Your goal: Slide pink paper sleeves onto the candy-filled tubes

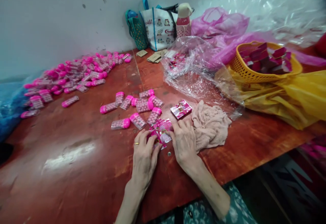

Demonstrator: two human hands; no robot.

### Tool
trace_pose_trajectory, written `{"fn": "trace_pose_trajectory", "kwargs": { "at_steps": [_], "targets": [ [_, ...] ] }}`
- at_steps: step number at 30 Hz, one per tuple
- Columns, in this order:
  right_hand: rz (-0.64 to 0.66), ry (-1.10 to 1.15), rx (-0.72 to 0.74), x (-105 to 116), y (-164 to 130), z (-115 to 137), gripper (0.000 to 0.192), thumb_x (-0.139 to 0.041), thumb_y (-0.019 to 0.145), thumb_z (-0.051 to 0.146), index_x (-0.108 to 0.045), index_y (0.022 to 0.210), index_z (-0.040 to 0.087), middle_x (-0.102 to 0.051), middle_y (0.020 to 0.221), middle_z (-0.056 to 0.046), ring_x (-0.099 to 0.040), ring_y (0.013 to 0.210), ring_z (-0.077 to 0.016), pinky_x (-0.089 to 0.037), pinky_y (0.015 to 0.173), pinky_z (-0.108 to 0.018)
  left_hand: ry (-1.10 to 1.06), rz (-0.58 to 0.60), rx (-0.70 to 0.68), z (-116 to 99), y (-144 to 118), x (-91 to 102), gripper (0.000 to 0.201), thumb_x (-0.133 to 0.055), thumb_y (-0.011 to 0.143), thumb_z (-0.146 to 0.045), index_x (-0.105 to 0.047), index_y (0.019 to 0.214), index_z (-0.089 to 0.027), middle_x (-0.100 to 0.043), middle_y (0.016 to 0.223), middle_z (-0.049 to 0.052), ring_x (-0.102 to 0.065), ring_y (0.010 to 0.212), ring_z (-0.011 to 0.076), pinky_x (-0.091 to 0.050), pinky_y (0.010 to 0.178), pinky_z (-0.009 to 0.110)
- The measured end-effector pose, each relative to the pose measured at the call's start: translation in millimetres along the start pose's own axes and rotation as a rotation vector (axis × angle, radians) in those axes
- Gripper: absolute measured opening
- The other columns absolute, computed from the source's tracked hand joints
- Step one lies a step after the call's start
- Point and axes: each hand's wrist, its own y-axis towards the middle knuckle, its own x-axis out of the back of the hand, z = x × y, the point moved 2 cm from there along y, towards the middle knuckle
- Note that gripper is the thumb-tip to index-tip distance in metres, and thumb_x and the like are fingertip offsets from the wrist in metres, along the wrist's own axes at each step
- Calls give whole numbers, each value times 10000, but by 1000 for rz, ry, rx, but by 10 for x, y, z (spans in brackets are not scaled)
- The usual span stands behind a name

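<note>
Bare forearms [127,202] nearest, over table [76,186]. Left hand [144,151] and right hand [184,144] flank pink packets [163,128], near centre, fingers curled inward, likely keeping them gathered; whether pinched, cannot tell. Filled tubes [144,106] just beyond, probably for easy reach.

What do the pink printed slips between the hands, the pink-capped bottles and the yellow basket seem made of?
Pink printed slips: thin coated paper or plastic film, flat and bright; cannot tell which.
Pink-capped bottles: probably clear, glossy plastic; pink beads show through.
Yellow basket: likely moulded plastic, smooth-looking, with regular perforations.
</note>
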Motion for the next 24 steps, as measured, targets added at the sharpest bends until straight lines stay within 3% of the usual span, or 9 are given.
{"fn": "trace_pose_trajectory", "kwargs": {
  "at_steps": [3, 8, 14, 18, 24],
  "targets": [
    [13, 12, -3, -8, -25, -18, 166, -513, 867, 194, -608, 731, 182, -579, 759, -56, -485, 776, -225, -357, 757, -371, -30, -13, 10, 11, -31, -15, 211, -546, 802, -173, -572, 1011, -181, -531, 1109, 118, -451, 1117, 291, -393, 942, 477],
    [12, 49, -19, 7, -25, -3, 97, -584, 836, 245, -642, 791, 181, -579, 817, -59, -497, 795, -214, -371, 722, -334, -13, -68, 15, 14, -58, -9, 266, -561, 792, -169, -550, 1058, -156, -541, 1101, 138, -428, 1143, 308, -382, 949, 501],
    [-34, 118, 11, -37, -14, -26, 187, -537, 865, 203, -672, 737, 192, -551, 733, -39, -490, 745, -192, -377, 680, -306, -143, -89, 100, 11, -35, 15, 173, -590, 776, -191, -619, 947, -190, -579, 1044, 104, -440, 1131, 294, -367, 950, 487],
    [-76, 200, 104, 33, -41, 7, 235, -486, 896, 252, -700, 806, 216, -551, 759, -50, -481, 766, -188, -392, 687, -299, -512, -207, 371, 48, -22, 84, 163, -684, 700, -255, -683, 856, -208, -639, 929, 64, -501, 1019, 271, -352, 942, 435],
    [-94, 327, 256, 147, -92, 173, 171, -523, 873, 216, -691, 904, 231, -619, 876, -62, -515, 855, -192, -427, 768, -300, -1122, -232, 733, -68, 91, 71, 193, -681, 713, -256, -712, 888, -180, -685, 727, 8, -610, 684, 162, -472, 677, 276]
  ]
}}
